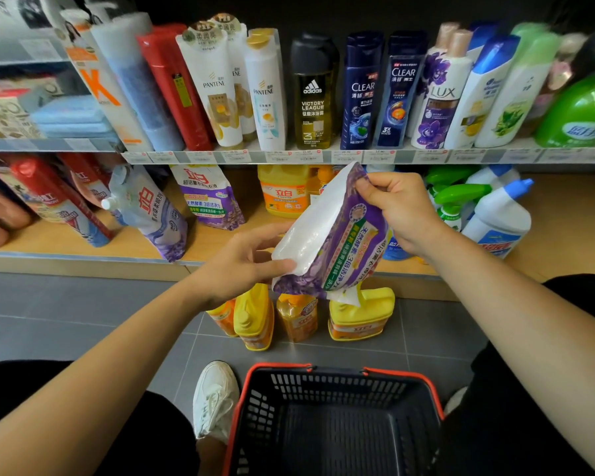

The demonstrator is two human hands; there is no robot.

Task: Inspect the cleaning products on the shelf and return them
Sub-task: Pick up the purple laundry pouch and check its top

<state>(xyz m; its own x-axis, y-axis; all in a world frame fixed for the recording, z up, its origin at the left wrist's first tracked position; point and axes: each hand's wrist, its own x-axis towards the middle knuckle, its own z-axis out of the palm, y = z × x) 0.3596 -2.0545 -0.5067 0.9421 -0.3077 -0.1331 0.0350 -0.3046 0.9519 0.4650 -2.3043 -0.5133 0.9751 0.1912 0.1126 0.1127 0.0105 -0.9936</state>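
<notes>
the purple-and-white detergent pouch (334, 235) hangs tilted in front of the lower shelf (83, 249), above yellow bottles (361, 317) on the floor (83, 304). the right hand (402, 207) has its grip clamped on the top corner; the left hand (244, 259) has its grip on the lower edge, thumb on the white side, fingers seemingly curled behind. a black basket (323, 383) sits below.

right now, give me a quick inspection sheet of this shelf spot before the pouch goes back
surface: wooden lower shelf, stocked with cleaning products
job's things: purple pouch held tilted before the shelf; matching pouch stands on it
clutter: yellow bottles standing on the floor
grippers: left hand grips the pouch's lower edge; right hand pinches its top corner
cables: nothing seen
surroundings: shampoo bottles on upper shelf; basket on floor
</notes>
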